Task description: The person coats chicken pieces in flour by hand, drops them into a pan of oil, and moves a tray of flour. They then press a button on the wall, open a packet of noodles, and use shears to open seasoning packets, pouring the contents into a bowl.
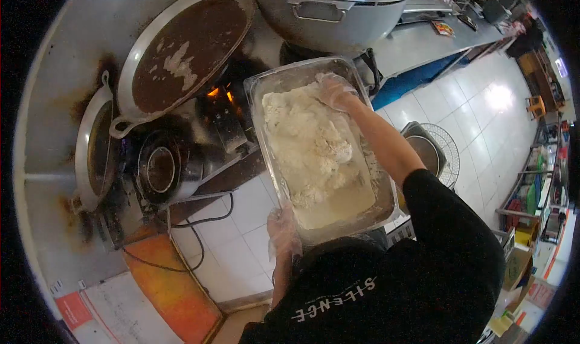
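Note:
A deep rectangular metal tray [266, 147] holds pale flour [296, 126] with lumpy, flour-coated pieces [332, 147] near its middle. In a clear plastic glove, my left hand [284, 232] is closed on the tray's near left edge. My right hand [337, 93], also gloved and dusted white, reaches across to the far right part of the tray. Its fingertips are partly hidden in the flour by the far wall, so I cannot tell whether they close on anything.
Behind the tray stands a large lidded pot [338, 18]. A wide pan [187, 48] of dark oil sits over burner flames [220, 94] at the left, with a second pan [96, 147] beyond it. A wire basket [447, 154] is at the right, above the tiled floor [477, 108].

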Available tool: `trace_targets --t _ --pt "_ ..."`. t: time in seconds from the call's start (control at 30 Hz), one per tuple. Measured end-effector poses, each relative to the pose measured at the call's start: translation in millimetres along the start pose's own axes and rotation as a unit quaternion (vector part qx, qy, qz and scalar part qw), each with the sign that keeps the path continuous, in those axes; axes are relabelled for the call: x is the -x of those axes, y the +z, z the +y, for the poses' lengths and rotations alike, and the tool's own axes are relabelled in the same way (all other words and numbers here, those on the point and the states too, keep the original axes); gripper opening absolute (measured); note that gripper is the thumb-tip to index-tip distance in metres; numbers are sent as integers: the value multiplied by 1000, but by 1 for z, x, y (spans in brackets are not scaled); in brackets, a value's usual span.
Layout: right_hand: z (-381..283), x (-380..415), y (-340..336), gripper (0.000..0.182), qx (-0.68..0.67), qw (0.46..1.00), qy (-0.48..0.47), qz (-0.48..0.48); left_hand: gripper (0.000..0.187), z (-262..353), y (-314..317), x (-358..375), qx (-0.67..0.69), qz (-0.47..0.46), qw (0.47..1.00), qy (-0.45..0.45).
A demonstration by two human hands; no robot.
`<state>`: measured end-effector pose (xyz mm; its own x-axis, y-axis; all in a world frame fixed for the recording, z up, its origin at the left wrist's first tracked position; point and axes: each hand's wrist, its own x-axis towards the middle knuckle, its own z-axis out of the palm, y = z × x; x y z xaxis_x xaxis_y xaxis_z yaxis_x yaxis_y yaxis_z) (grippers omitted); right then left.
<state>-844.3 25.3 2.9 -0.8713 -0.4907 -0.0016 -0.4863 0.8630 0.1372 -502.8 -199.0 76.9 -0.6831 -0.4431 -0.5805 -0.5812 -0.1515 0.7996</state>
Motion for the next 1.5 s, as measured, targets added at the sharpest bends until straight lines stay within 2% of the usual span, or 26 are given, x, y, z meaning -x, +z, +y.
trace_targets --t 0.1,0.17,0.2,0.27,0.4,0.43,0.5,0.57,0.63,0.67,0.73,0.77,0.83,0.87,0.9,0.93,0.97,1.0,1.07,1.13,1.2,1.27,1.33,1.37,1.43,1.5 --pt "-24 4 -25 38 -231 958 123 -120 32 -13 -11 -11 -61 45 997 -36" --pt "-23 18 0 44 -367 905 136 -167 33 -17 -13 -9 8 44 998 -45" --pt "-21 30 15 46 -467 857 124 -179 34 -16 -11 -7 43 41 997 -48" --pt "-5 70 47 50 -759 642 7 -110 33 -2 -1 -2 74 50 995 -55" --pt "-25 91 -1 54 -507 825 102 -226 29 18 6 -2 5 98 990 -102" --pt "-28 92 -13 55 -434 856 122 -254 28 12 3 -5 -44 94 993 -60" --pt "-21 99 1 59 -401 863 144 -271 27 -1 -2 -8 -140 86 986 30" --pt "-11 108 35 61 -453 846 136 -244 35 13 10 -1 -204 157 932 256" --pt "-10 113 2 61 -443 868 106 -196 43 23 18 -5 -271 120 876 381" --pt "-15 116 -5 61 -416 884 99 -188 47 23 20 -11 -306 49 864 397" --pt "-27 123 -2 61 -352 911 99 -192 54 -6 21 -27 -326 -135 887 298" --pt "-34 125 10 62 -314 922 104 -203 57 -49 24 -48 -303 -241 905 179" --pt "-49 126 29 63 -236 938 113 -225 60 -65 33 -48 -195 -332 918 100" --pt "-55 127 25 65 -243 927 131 -254 61 -50 50 -31 -117 -321 929 143" --pt "-61 127 21 67 -249 914 150 -283 61 -43 68 -30 -21 -307 946 104" --pt "-64 127 0 69 -299 878 181 -328 61 -36 86 -29 77 -288 952 70" --pt "-72 137 -11 72 -351 831 216 -374 60 -33 100 -32 183 -266 945 -57" --pt "-79 152 -4 71 -494 747 251 -368 58 -26 107 -31 255 -229 927 -150" --pt "-85 173 -2 67 -698 565 310 -313 54 2 115 -18 369 -105 877 -289" --pt "-94 184 -64 60 -799 412 377 -223 51 1 110 -14 380 -52 869 -313" --pt "-97 190 -72 53 -817 437 339 -163 52 -50 96 -39 324 -90 907 -253" --pt "-90 207 -31 50 -774 575 219 -152 53 -101 79 -62 267 -128 936 -193" --pt "-86 209 -20 49 -723 652 179 -144 55 -110 57 -65 75 -238 968 -13" --pt "-82 203 -23 49 -696 683 179 -131 56 -105 42 -66 -91 -316 934 139" --pt "-73 181 -38 48 -633 747 181 -92 59 -90 39 -61 -205 -366 865 274" --pt "-62 146 -43 50 -544 805 229 -61 63 -64 62 -46 -112 -345 898 248"
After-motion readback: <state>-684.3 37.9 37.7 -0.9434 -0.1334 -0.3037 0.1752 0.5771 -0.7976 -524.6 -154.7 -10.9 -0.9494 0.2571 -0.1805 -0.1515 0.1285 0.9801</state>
